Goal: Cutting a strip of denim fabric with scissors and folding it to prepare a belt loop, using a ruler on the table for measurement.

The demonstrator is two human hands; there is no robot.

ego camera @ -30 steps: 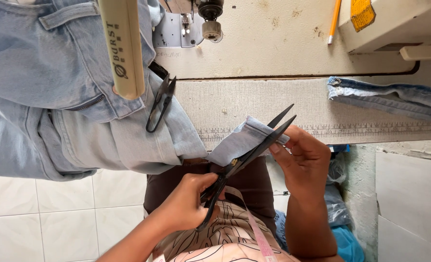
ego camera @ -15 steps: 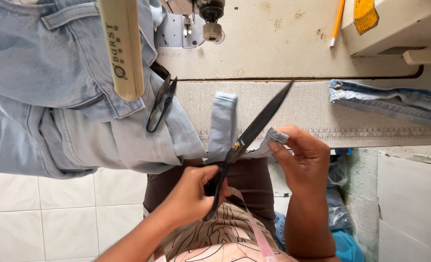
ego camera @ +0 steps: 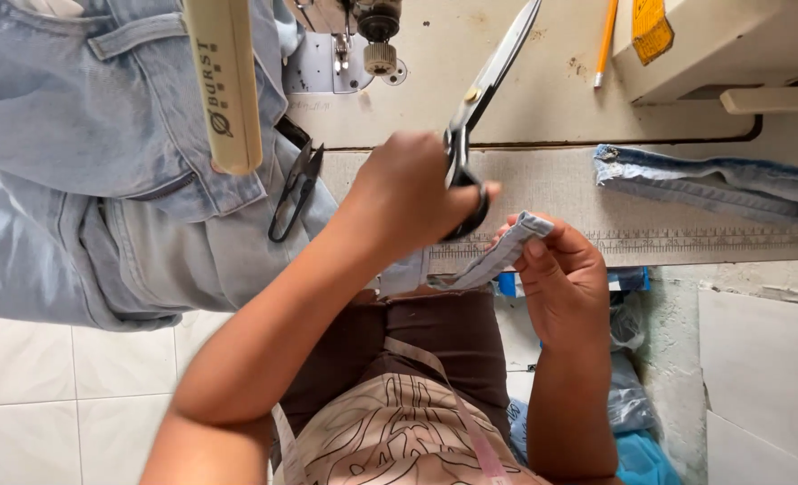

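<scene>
Head view, camera looking down so the counter [ego camera: 542,54] fills the top of frame and the person's lap the bottom.

Left hand [ego camera: 408,193]: fingers closed through the black handles of the large fabric scissors [ego camera: 480,94]. Blades together, pointing up and away over the counter toward the sewing machine needle area [ego camera: 376,36].

Right hand [ego camera: 560,274]: thumb and fingers pinched on one end of a narrow denim strip [ego camera: 493,260]. The strip runs from that pinch down-left toward the counter edge, just below the scissor handles. The two hands sit close, not touching.

Light-blue jeans [ego camera: 102,171] are heaped on the left of the counter, hanging over its edge. A cream-coloured ruler [ego camera: 224,81] lies on top of them. Small black thread snips [ego camera: 295,189] rest just beside the jeans. A second strip of darker denim [ego camera: 709,180] lies to the right, above the printed measuring scale [ego camera: 686,241] on the counter edge. An orange pencil [ego camera: 605,40] lies near the top.
</scene>
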